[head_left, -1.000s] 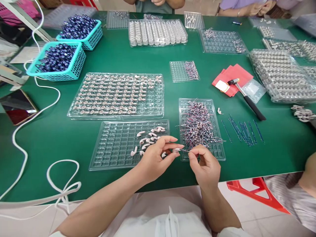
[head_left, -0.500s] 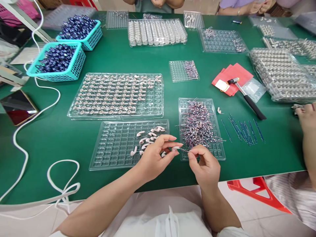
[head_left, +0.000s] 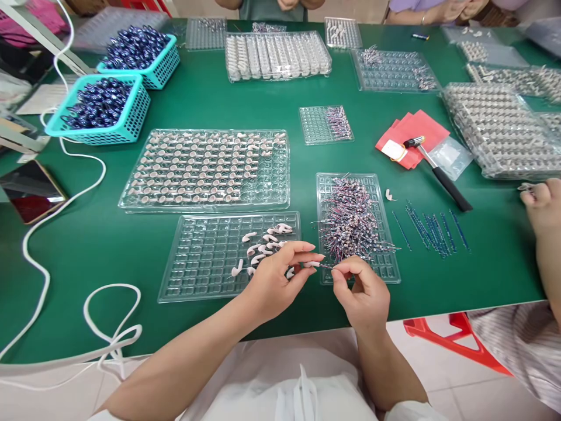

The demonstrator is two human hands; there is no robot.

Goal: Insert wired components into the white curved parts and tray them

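My left hand (head_left: 278, 278) pinches a small white earbud shell (head_left: 311, 264) between thumb and fingers. Thin wires (head_left: 325, 266) run from the shell's end to my right hand (head_left: 363, 292), whose thumb and forefinger are closed on them. Beneath my left hand, several more white earbud shells (head_left: 237, 269) lie loose on a clear plastic tray (head_left: 197, 257). A heap of thin wires with small tips (head_left: 350, 219) fills a second clear tray (head_left: 385, 272), just beyond my right hand.
A tray of earbud parts (head_left: 188, 175) lies ahead. Blue baskets (head_left: 127, 126) of dark shiny parts stand left, near a phone (head_left: 33, 190) and white cable (head_left: 33, 251). To the right are a black-handled hammer (head_left: 447, 184), blue strips (head_left: 433, 234), stacked trays (head_left: 499, 131) and a co-worker's hand (head_left: 543, 202).
My right hand has shifted very slightly left toward the shell, still pinching the wires. My left hand holds its place. At the right, the co-worker's hand has moved a little.
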